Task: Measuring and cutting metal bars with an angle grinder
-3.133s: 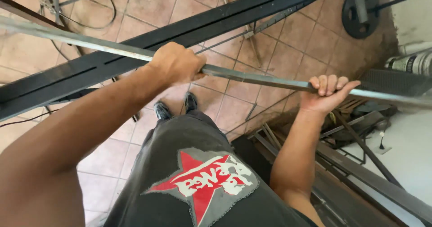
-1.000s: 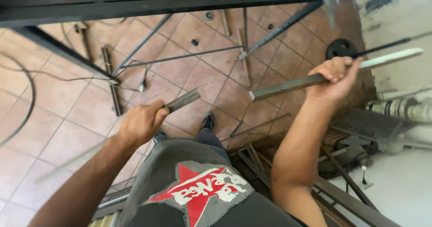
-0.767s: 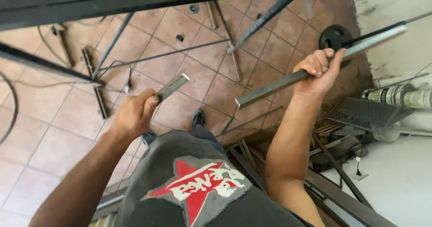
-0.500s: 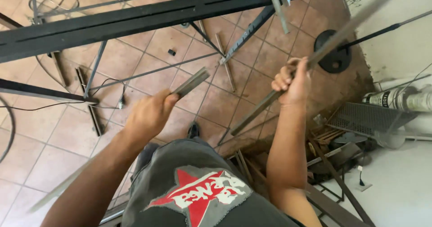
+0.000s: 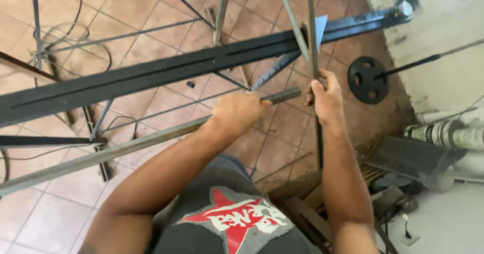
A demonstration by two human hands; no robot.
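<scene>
In the head view, a long grey metal bar (image 5: 126,145) was gripped near its end by the left hand (image 5: 237,114), fingers closed round it, the bar slanting away to the lower left. A second, near-upright bar (image 5: 316,82) was clasped in the right hand (image 5: 326,99) (both over a tiled floor (image 5: 60,2)), in front of a black steel beam (image 5: 151,75). The two pieces were apparently being handled separately; care would be needed to keep their ends apart.

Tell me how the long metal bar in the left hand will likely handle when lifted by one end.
The metal bar looks like rigid steel, so it should stay stiff rather than droop. It runs far past the left hand toward the frame's edge, so it is probably heavy and lever-like at the grip. Its flat faces suggest it won't roll if set down.
</scene>
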